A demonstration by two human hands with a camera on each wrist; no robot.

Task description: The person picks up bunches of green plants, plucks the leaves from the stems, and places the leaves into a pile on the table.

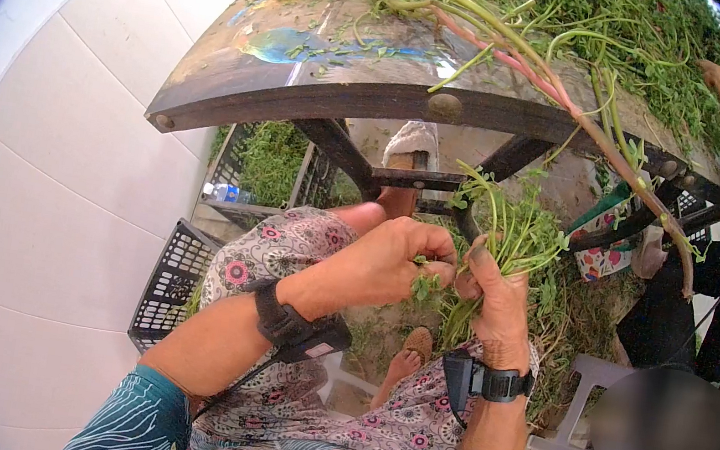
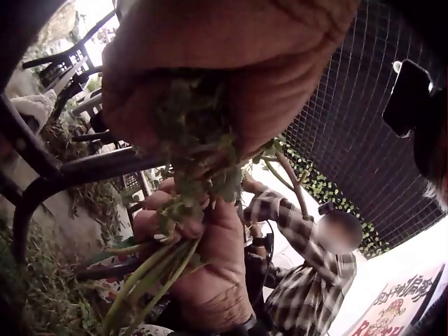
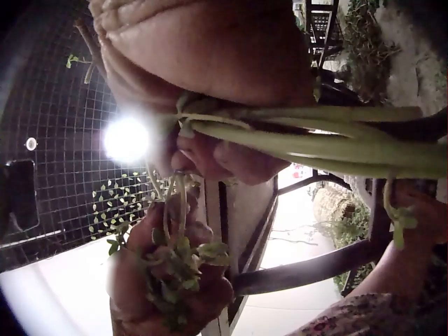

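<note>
Several green stems [image 1: 525, 241] gripped in right hand [image 1: 501, 300], in front of wooden tabletop [image 1: 216, 67]; left hand [image 1: 387, 261] just beside, curled round leafy sprigs [image 1: 427, 287]; many more greens [image 1: 590, 27] heaped on tabletop.

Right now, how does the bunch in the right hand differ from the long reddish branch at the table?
The bunch has many thin green stems; the branch is one thicker, partly reddish stem. The right hand grips the bunch; the branch juts past the table's edge. The bunch is leafy, the branch mostly bare. Both are plant pieces with some green.
</note>
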